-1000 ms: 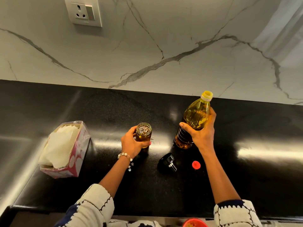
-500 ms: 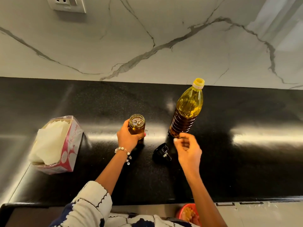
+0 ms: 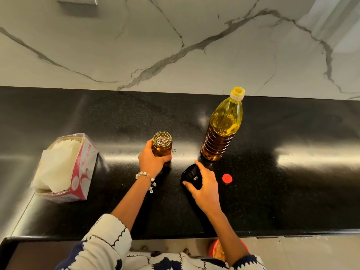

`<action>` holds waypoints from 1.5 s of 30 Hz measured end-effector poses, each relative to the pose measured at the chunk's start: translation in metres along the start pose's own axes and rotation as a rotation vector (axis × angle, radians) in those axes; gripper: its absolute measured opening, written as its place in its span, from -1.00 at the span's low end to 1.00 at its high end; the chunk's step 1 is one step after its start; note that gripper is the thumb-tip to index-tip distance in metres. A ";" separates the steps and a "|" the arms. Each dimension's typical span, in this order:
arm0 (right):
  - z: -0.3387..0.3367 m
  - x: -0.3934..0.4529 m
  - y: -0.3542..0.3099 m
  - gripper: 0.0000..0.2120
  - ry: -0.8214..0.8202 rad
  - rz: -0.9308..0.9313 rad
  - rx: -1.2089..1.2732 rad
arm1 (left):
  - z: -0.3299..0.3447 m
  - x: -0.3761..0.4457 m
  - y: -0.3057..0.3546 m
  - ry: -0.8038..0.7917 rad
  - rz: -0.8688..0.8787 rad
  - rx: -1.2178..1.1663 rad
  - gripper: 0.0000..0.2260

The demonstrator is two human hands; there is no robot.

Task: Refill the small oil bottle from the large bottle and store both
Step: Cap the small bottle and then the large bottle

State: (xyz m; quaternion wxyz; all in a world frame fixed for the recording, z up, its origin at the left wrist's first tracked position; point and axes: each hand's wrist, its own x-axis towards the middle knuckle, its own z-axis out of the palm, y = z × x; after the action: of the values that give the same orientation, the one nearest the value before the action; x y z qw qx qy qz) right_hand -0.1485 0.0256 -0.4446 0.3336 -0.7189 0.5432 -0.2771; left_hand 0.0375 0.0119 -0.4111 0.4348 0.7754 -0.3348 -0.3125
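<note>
- Small oil bottle (image 3: 162, 143), head view: it stands upright on the black counter (image 3: 292, 191), left of centre, its mouth open and amber oil showing inside.
- The left hand (image 3: 151, 162) grips the small bottle's lower body, fingers curled round it, with a beaded bracelet (image 3: 145, 174) on that wrist.
- The large bottle (image 3: 223, 127) stands upright on the counter to the right of the small one and well apart from it, yellow oil filling most of it. Its yellow neck (image 3: 237, 93) is uncapped, and no hand touches it.
- The right hand (image 3: 206, 184) rests over the black pourer cap (image 3: 191, 176), which lies on the counter in front of and between the two bottles; fingers and thumb curl round it.
- A small red cap (image 3: 227, 178) lies flat on the counter just to the right of that hand, in front of the large bottle.
- A pink and white tissue box (image 3: 66, 168) sits at the counter's left end.
- A marble wall (image 3: 175, 45) rises behind the counter.
</note>
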 end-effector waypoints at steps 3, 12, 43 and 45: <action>-0.002 0.005 -0.005 -0.30 -0.050 0.071 0.156 | -0.001 0.000 0.001 -0.003 -0.017 0.023 -0.35; 0.002 0.018 -0.008 -0.55 -0.102 0.389 0.706 | -0.006 0.004 0.007 -0.038 -0.080 0.046 -0.35; -0.016 0.017 -0.012 -0.20 -0.160 0.242 0.574 | 0.008 -0.053 0.010 -0.395 0.146 0.014 -0.91; -0.017 0.013 -0.017 -0.18 -0.073 0.219 0.569 | 0.008 -0.055 0.010 -0.394 0.102 -0.019 -0.86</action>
State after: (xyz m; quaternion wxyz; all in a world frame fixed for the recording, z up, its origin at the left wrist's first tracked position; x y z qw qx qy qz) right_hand -0.1475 0.0128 -0.4200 0.5686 -0.5435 0.5056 -0.3545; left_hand -0.0028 0.0476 -0.3947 0.3833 0.6772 -0.4492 -0.4389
